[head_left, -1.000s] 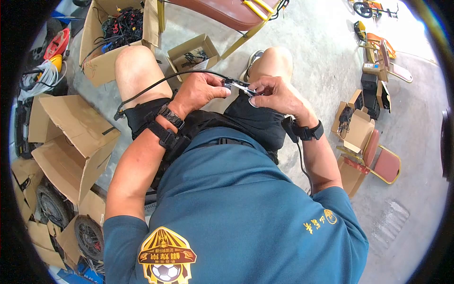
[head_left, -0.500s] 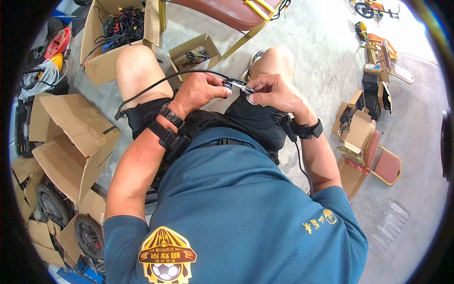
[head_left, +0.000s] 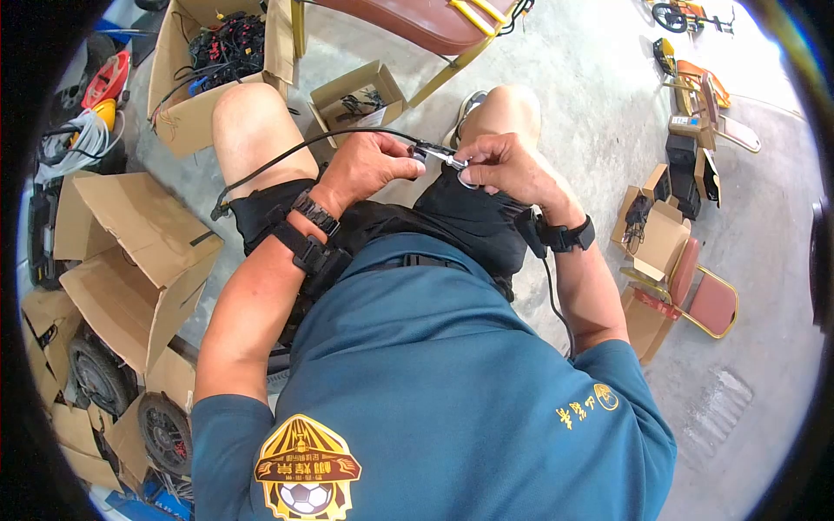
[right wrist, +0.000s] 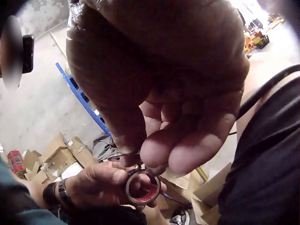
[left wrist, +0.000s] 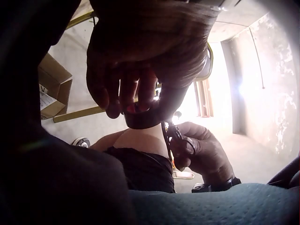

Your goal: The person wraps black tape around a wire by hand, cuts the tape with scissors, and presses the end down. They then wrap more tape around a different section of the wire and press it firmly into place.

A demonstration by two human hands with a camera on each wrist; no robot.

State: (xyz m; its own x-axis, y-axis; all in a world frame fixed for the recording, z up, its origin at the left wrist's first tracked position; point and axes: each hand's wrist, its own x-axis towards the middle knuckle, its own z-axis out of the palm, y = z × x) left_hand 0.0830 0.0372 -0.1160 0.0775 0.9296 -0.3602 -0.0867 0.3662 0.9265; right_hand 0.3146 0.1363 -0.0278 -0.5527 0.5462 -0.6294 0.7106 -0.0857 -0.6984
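Above the lap, my left hand pinches a small dark ring with a red inside, which looks like a roll of tape. My right hand holds a pair of silver scissors by the handle end. One finger loop shows below its fingers, and the blades point left towards the ring. A black cable runs from over the left thigh across behind the left hand to the scissors. In the left wrist view the ring is backlit and dark, close beside the scissors.
A cardboard box of tangled wires and a smaller box stand beyond the knees, near a brown chair. Open cartons and wheels crowd the left. More boxes and a chair are at right.
My right hand's fingers have shifted on the scissors, so that a handle loop shows more plainly. The left hand and the cable stay almost in place.
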